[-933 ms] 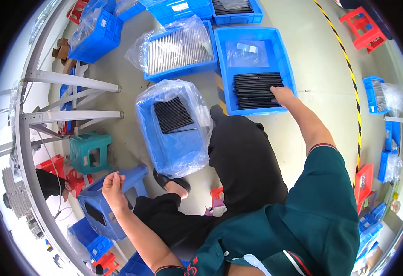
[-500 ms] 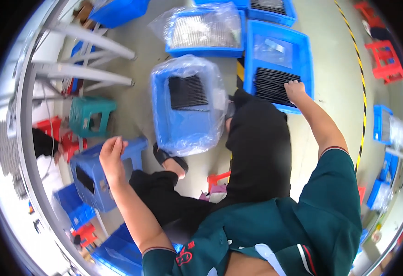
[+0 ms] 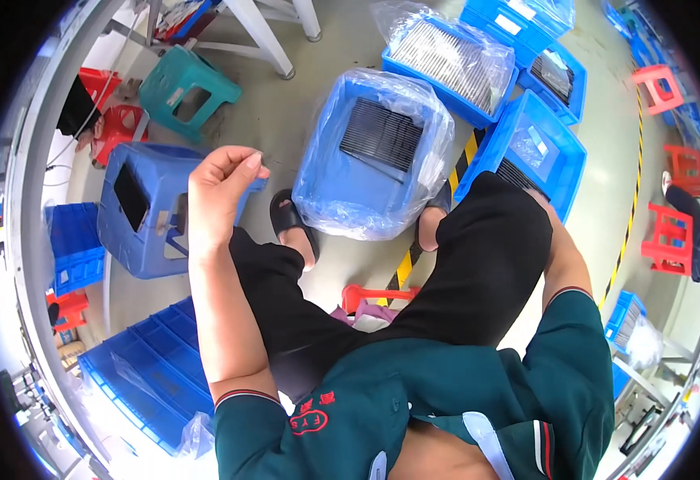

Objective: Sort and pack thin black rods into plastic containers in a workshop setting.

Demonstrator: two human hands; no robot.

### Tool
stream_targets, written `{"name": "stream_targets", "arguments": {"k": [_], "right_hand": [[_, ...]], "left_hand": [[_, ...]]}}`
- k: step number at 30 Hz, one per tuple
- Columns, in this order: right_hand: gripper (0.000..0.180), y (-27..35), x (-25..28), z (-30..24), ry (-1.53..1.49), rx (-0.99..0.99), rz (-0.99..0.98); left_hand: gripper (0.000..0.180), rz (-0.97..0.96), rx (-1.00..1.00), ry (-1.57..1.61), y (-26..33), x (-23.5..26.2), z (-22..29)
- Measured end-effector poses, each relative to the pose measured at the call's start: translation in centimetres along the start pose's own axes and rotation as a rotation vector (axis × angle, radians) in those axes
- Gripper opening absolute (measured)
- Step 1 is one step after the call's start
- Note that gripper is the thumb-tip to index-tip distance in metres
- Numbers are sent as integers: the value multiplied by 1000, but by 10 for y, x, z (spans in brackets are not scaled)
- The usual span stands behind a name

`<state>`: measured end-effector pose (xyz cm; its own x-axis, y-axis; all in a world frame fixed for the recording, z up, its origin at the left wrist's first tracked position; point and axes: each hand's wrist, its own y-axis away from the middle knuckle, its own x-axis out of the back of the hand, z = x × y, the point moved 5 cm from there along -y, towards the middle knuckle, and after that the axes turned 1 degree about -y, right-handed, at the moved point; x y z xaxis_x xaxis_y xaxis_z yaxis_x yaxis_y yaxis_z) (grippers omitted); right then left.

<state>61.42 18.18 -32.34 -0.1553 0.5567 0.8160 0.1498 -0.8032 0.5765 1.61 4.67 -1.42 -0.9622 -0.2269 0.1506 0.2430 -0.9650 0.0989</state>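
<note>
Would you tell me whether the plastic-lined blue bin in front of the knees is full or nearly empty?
Nearly empty: the lined blue bin holds only one batch of dark strips at its far end; bare liner shows elsewhere.

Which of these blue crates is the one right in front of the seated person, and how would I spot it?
Start at the yellow-and-black floor stripe between the person's knees. Just past it, between the sandalled feet, sits the blue crate. Unlike the neighbouring crates, it is wrapped inside and out in a clear plastic bag and holds one small stack of dark ribbed strips in its far corner.
</note>
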Motion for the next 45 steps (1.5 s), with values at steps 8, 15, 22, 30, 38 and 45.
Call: {"name": "stream_targets", "arguments": {"k": [8, 15, 22, 30, 38, 45], "right_hand": [[16, -37, 207, -219, 172, 347, 314], [25, -106, 64, -340, -9, 326, 42], [32, -116, -2, -355, -55, 221, 115], [27, -99, -33, -366, 55, 139, 242], [23, -121, -47, -361, -21, 51, 97], [18, -123, -45, -365, -23, 170, 119]], "left_hand": [[9, 76, -21, 53, 16, 17, 14], [11, 148, -11, 61, 20, 21, 12], [10, 138, -87, 105, 23, 41, 18], [16, 174, -83, 87, 18, 38, 19], [18, 173, -76, 96, 22, 38, 16], [14, 184, -74, 95, 26, 42, 19]]}}
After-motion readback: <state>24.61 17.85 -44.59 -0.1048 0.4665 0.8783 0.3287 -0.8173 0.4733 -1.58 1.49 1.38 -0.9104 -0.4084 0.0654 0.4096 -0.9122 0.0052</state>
